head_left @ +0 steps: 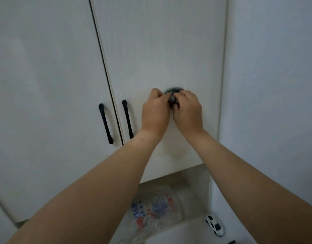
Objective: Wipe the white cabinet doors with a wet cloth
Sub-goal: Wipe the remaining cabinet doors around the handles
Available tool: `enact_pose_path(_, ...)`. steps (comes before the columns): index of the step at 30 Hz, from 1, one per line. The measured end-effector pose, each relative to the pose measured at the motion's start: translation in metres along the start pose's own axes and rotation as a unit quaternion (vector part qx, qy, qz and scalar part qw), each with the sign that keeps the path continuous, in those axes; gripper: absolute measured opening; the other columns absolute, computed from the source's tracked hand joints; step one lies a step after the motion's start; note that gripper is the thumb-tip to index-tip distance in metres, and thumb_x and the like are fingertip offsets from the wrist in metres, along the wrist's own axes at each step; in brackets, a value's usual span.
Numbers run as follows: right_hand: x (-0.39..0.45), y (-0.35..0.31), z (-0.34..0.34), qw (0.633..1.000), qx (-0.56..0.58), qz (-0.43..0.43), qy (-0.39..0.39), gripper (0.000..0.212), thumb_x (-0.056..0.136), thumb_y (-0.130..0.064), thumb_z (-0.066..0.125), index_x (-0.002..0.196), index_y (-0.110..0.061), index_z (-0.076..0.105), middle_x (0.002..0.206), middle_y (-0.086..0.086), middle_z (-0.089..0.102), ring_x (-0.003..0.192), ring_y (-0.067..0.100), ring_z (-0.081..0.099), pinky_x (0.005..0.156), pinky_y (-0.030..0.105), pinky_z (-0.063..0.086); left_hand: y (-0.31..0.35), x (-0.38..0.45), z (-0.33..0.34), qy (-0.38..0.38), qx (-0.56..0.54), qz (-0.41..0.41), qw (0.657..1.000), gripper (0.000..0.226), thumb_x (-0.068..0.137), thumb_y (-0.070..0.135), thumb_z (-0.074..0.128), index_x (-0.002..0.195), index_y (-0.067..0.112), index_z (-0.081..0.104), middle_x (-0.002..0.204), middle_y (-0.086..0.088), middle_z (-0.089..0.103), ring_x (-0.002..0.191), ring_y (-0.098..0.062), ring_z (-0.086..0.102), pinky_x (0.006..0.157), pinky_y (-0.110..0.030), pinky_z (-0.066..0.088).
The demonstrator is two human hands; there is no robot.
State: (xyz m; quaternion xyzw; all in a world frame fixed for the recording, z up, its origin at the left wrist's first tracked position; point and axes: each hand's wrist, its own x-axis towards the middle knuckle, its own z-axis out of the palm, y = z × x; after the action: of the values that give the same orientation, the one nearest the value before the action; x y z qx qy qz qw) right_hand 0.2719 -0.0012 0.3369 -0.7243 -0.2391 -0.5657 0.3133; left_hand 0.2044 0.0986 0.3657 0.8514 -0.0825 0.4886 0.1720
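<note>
**Cloth bunched at right door, both hands on it**

Head view: left hand (156,110) and right hand (187,110) both pinch the dark cloth (173,95) against the right cabinet door (160,50), toward its lower edge. Risk: so wadded, it may smear, drip below, or slip free.

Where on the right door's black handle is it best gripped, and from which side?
Grip the right door's black handle around its straight middle bar, coming from the front right, since the other handle crowds its left. It is a slim upright bar fixed at both ends, so fingers can likely hook behind its middle. Both the left hand and the right hand now hold the dark cloth.
</note>
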Motion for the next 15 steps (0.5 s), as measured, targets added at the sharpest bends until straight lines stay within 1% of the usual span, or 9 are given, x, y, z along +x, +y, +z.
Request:
enact_pose_path(2,0.009,-0.001,0.002,0.999,0.016,0.02,0.023,0.022,0.081,0.001,0.062,0.102,0.0,0.069,0.102,0.015,0.067,0.089,0.032,0.06,0.079,0.034,0.047,0.006,0.014,0.003,0.008,-0.002,-0.033,0.999,0.018,0.092,0.006,0.058,0.105,0.009,0.07,0.112,-0.012,0.062,0.086,-0.028,0.059,0.07,-0.028,0.038)
enact_pose_path(4,-0.013,0.006,0.003,1.0,0.017,-0.003,0.018,0.014,0.084,0.003,0.061,0.096,0.002,0.068,0.097,0.016,0.065,0.084,0.033,0.058,0.075,0.037,0.049,0.0,-0.001,0.013,-0.019,0.019,-0.013,1.0,0.013,0.091,0.006,0.059,0.098,0.006,0.07,0.106,-0.013,0.062,0.08,-0.028,0.059,0.067,-0.031,0.043)
enact_pose_path(6,-0.052,0.015,-0.001,0.998,0.011,-0.043,-0.032,0.011,0.084,0.004,0.061,0.093,0.002,0.066,0.094,0.017,0.063,0.082,0.033,0.057,0.071,0.04,0.05,-0.013,-0.035,0.028,-0.061,0.042,0.034,0.997,0.007,0.087,0.005,0.062,0.085,0.004,0.068,0.09,-0.012,0.057,0.064,-0.027,0.055,0.056,-0.037,0.049)
enact_pose_path(8,-0.073,0.026,-0.009,0.992,0.002,-0.073,-0.098,0.011,0.084,0.004,0.061,0.094,0.001,0.066,0.095,0.016,0.062,0.082,0.031,0.057,0.07,0.041,0.052,-0.022,-0.057,0.037,-0.08,0.038,0.054,0.995,0.008,0.083,0.005,0.063,0.076,0.004,0.067,0.081,-0.009,0.053,0.055,-0.027,0.051,0.047,-0.041,0.049)
enact_pose_path(9,-0.07,0.032,-0.011,0.991,-0.005,-0.08,-0.11,0.013,0.083,0.003,0.06,0.094,0.001,0.066,0.095,0.016,0.063,0.082,0.031,0.057,0.07,0.041,0.052,-0.02,-0.055,0.04,-0.08,0.027,0.047,0.995,0.009,0.083,0.005,0.062,0.076,0.004,0.067,0.081,-0.009,0.053,0.056,-0.027,0.052,0.049,-0.04,0.049)
enact_pose_path(10,-0.058,0.034,-0.014,0.992,-0.013,-0.067,-0.109,0.015,0.082,0.003,0.059,0.095,0.0,0.066,0.095,0.015,0.063,0.083,0.032,0.057,0.071,0.041,0.052,-0.012,-0.044,0.041,-0.07,0.013,0.034,0.997,0.009,0.085,0.005,0.061,0.079,0.004,0.068,0.084,-0.01,0.055,0.061,-0.028,0.055,0.053,-0.038,0.049)
enact_pose_path(11,-0.043,0.035,-0.015,0.995,-0.02,-0.046,-0.084,0.017,0.081,0.003,0.059,0.096,0.0,0.067,0.096,0.015,0.064,0.084,0.032,0.058,0.074,0.038,0.051,-0.002,-0.03,0.04,-0.055,-0.007,0.017,0.998,0.011,0.088,0.005,0.059,0.086,0.005,0.069,0.09,-0.011,0.058,0.07,-0.028,0.058,0.06,-0.034,0.047)
enact_pose_path(13,-0.009,0.04,-0.015,0.999,-0.022,0.018,-0.022,0.025,0.08,0.002,0.059,0.103,-0.001,0.068,0.101,0.013,0.067,0.089,0.031,0.059,0.08,0.033,0.046,0.02,0.001,0.04,-0.028,-0.035,-0.02,0.999,0.016,0.092,0.004,0.058,0.101,0.006,0.071,0.106,-0.013,0.062,0.086,-0.026,0.058,0.07,-0.028,0.04)
enact_pose_path(15,-0.002,0.041,-0.012,0.998,-0.007,0.054,0.008,0.024,0.082,0.0,0.06,0.105,-0.002,0.067,0.104,0.011,0.067,0.092,0.029,0.058,0.08,0.032,0.046,0.03,0.013,0.044,-0.015,-0.047,-0.041,0.998,0.016,0.091,0.004,0.058,0.102,0.006,0.07,0.11,-0.012,0.063,0.089,-0.026,0.057,0.072,-0.028,0.037)
